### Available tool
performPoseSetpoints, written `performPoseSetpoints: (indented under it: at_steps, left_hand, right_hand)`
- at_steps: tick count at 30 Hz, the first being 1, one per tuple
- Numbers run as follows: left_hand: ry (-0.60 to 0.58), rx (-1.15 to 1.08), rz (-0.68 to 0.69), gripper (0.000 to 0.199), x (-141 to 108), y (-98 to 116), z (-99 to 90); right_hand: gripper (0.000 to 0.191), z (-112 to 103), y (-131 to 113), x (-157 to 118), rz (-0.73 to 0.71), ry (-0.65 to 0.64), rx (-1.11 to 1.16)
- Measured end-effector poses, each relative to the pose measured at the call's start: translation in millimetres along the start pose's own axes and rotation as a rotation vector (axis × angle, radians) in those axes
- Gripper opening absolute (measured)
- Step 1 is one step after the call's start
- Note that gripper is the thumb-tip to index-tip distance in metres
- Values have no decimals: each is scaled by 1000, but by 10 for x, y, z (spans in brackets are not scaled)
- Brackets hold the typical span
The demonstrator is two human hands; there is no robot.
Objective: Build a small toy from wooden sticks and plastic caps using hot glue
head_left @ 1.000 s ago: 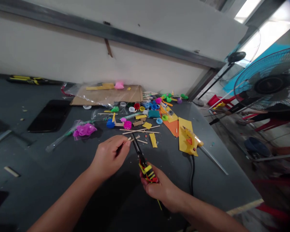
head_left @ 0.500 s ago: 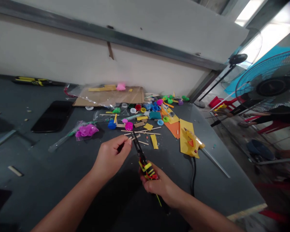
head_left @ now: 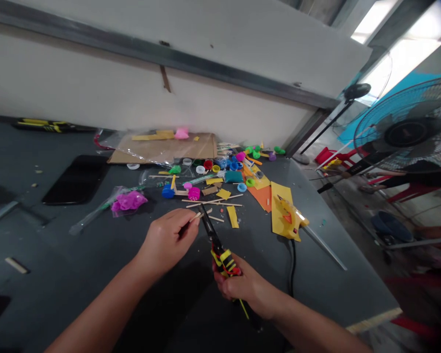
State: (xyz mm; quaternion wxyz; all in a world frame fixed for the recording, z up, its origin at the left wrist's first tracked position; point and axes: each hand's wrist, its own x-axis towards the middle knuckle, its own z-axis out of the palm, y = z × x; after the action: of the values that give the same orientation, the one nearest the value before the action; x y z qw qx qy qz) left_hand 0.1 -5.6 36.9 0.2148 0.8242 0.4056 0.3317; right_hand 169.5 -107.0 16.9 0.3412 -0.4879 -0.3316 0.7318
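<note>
My left hand [head_left: 168, 240] pinches a thin wooden stick [head_left: 194, 217] between its fingers. My right hand [head_left: 235, 282] grips long-nosed pliers [head_left: 215, 242] with yellow, black and red handles. Their dark jaws reach the stick's tip, though I cannot tell if they bite it. Scattered just beyond the hands are wooden sticks [head_left: 209, 201], plastic bottle caps [head_left: 168, 191] and yellow paper scraps [head_left: 232, 216]. A yellow hot glue gun [head_left: 288, 218] lies on a yellow sheet to the right.
A table with a dark top [head_left: 69, 274] fills the lower view, with a black tablet [head_left: 75, 180], cardboard under clear plastic [head_left: 161, 149] and a pink-filled bag [head_left: 128, 201]. Beyond its right edge stand a fan [head_left: 404, 132] and a seated person's legs [head_left: 404, 180].
The pliers' jaws have shifted slightly left toward the stick's tip. Both hands keep their hold, and the view has rocked a little.
</note>
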Motion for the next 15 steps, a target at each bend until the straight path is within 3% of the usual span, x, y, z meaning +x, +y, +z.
performPoseSetpoints:
  at_steps: [5,10,15]
  left_hand:
    - [-27,-35,-30,26,-13,32,2]
    - [-7,-133,-162,31,-18,96,8]
    - [18,-151,-221,29,-15,85,33]
  right_hand:
    - [26,14,67,1,-78,77,-115]
    - [25,86,4,19,-203,124,-220]
    - [26,84,-36,19,-141,90,-111]
